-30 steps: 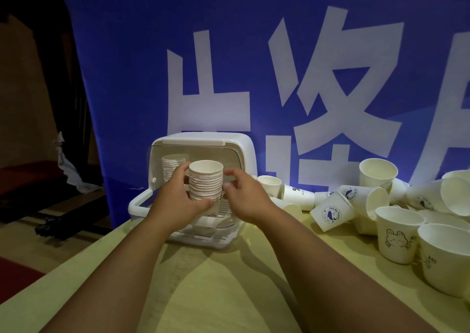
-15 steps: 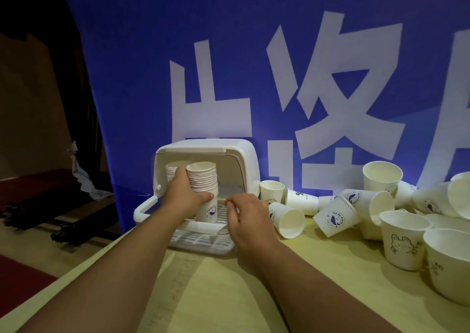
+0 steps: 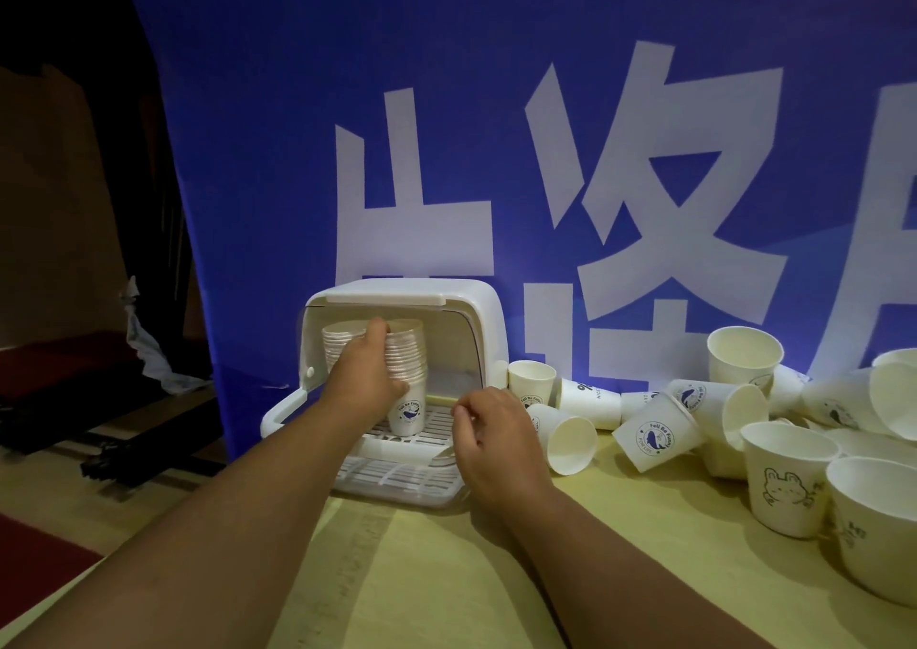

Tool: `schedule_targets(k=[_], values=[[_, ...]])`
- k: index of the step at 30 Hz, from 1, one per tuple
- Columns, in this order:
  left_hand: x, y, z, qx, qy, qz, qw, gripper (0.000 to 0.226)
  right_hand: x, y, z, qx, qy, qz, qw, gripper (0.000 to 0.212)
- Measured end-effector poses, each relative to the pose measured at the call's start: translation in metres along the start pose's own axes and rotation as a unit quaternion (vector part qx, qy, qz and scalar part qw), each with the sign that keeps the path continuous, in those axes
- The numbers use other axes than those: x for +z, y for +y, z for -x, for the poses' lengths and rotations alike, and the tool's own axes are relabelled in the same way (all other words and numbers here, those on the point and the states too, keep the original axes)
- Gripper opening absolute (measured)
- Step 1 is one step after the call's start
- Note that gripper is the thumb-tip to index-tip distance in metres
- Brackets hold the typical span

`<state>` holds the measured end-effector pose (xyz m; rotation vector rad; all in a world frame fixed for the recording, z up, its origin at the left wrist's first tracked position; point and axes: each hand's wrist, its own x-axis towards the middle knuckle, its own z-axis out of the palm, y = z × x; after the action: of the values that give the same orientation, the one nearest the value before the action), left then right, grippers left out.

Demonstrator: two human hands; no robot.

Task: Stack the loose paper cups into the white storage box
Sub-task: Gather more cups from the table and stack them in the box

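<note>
The white storage box (image 3: 489,323) stands open toward me at the table's left end, its slatted tray (image 3: 397,475) pulled forward. My left hand (image 3: 367,375) grips a tall stack of paper cups (image 3: 409,390) standing upright inside the box. Another cup stack (image 3: 335,346) sits behind my fingers at the box's left wall, partly hidden. My right hand (image 3: 491,430) hovers loosely curled at the tray's right front corner, holding nothing. Several loose paper cups (image 3: 650,437) lie scattered to the right.
A blue banner (image 3: 546,127) with large white characters hangs right behind the box and cups. The wooden table (image 3: 446,574) ends at its left edge near the box; beyond lies a darker floor with black bars. Upright rabbit-print cups (image 3: 786,480) crowd the right side.
My left hand has carried the cup stack from in front of the box deep into it and set it on the tray. My right hand let go and drew back to the tray's right corner.
</note>
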<state>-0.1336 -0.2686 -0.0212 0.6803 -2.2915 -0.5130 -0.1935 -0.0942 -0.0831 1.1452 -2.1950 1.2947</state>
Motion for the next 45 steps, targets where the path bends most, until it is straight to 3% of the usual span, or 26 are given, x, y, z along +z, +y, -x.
schedule_targets(k=[6, 13, 21, 29, 42, 44, 45], values=[[-0.004, 0.006, 0.021, 0.006, 0.012, -0.015, 1.000, 0.072, -0.002, 0.001, 0.000, 0.026, 0.004, -0.008, 1.000, 0.010], [-0.017, 0.030, 0.078, 0.024, -0.029, -0.043, 0.998, 0.009, -0.026, -0.003, 0.011, 0.146, 0.068, -0.079, 0.984, 0.006], [-0.016, 0.070, 0.134, 0.032, -0.055, -0.018, 0.998, 0.010, -0.103, 0.005, 0.069, 0.234, 0.035, -0.034, 0.971, 0.012], [0.001, 0.140, 0.215, 0.022, -0.108, 0.105, 0.988, 0.009, -0.207, 0.015, 0.147, 0.264, -0.052, 0.033, 0.963, 0.016], [0.057, 0.266, 0.322, 0.101, -0.274, 0.178, 0.940, 0.003, -0.345, 0.038, 0.258, 0.315, 0.016, 0.145, 0.938, 0.012], [0.064, 0.278, 0.333, 0.099, -0.310, 0.185, 0.927, 0.016, -0.364, 0.045, 0.270, 0.323, 0.032, 0.193, 0.926, 0.004], [0.066, 0.283, 0.338, 0.101, -0.324, 0.182, 0.923, 0.027, -0.372, 0.050, 0.276, 0.331, 0.041, 0.214, 0.918, 0.011]])
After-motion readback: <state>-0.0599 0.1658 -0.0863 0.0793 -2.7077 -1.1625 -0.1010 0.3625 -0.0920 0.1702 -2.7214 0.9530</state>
